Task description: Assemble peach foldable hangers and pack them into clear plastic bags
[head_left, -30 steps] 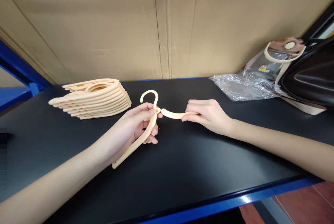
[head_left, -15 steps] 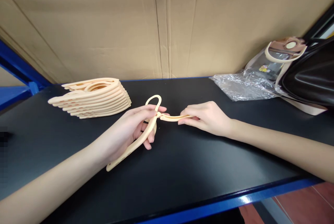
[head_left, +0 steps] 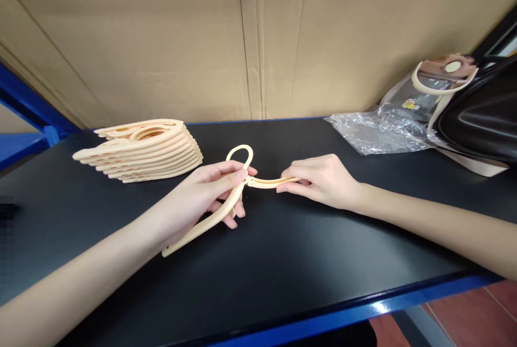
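Note:
A cream plastic folding clothes hanger [head_left: 208, 223] is held between my two hands above the black tabletop. My left hand [head_left: 216, 188] grips it near the central joint, thumb on the joint and fingers around the long arm. The loop of its hook rises past my left fingertips. My right hand [head_left: 317, 181] pinches the outer end of the shorter-looking arm, which reaches right from the joint. That end is hidden by my right fingers. Left of my left hand lies a stack of matching folded hangers [head_left: 145, 150].
Cardboard [head_left: 173, 40] stands behind the black table [head_left: 283, 261], which has a blue front edge. At the back right are crumpled clear plastic [head_left: 383, 129], a clear bottle [head_left: 430, 99] with a brown lid, and a black bag [head_left: 480, 112]. A blue frame post [head_left: 32, 99] stands at left.
The hanger's long arm has swung slightly upward at its lower left end, and the hook has shifted a little right. Both hands keep their hold on the hanger.

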Demonstrator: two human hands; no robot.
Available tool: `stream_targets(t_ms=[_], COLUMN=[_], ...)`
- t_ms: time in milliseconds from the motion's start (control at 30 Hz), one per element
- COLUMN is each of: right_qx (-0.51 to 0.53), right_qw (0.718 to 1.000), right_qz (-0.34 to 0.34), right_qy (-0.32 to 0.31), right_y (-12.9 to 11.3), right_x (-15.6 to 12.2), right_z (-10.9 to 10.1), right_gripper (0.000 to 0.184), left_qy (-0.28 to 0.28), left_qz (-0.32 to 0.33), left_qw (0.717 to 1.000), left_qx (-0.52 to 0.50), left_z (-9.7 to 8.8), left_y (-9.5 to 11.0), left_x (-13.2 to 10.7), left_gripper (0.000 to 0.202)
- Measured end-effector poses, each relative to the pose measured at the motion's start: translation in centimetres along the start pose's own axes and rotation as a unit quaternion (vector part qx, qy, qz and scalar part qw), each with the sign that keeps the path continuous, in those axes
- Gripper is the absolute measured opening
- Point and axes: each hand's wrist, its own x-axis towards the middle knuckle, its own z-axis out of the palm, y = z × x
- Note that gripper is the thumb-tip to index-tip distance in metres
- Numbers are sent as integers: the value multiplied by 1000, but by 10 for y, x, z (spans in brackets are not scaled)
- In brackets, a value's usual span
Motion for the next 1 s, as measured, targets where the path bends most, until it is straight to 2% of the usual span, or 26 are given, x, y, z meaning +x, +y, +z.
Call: stream_targets(t_ms=[233, 467, 633, 800, 1000], right_qx=[23, 52, 62, 76, 114], right_qw=[1000, 998, 995, 989, 981], right_qz=[1, 23, 57, 98, 128], right_qy=[0, -31, -58, -81, -93], right_y=[0, -1, -1, -2, -2], right_x=[0, 1, 2, 3, 6], right_z=[0, -1, -2, -1, -3], right_gripper=[41, 46, 48, 53, 59], left_qy=[-18, -15, -16, -1, 20], left_qz=[44, 73, 85, 103, 109], left_qw=[997, 994, 991, 986, 982], left_qx=[58, 78, 104, 130, 155], left_z=[5, 11, 12, 13, 15], left_y=[1, 3, 0, 0, 3], left_x=[-1, -2, -1, -1, -4], left_gripper=[32, 33, 26, 39, 43])
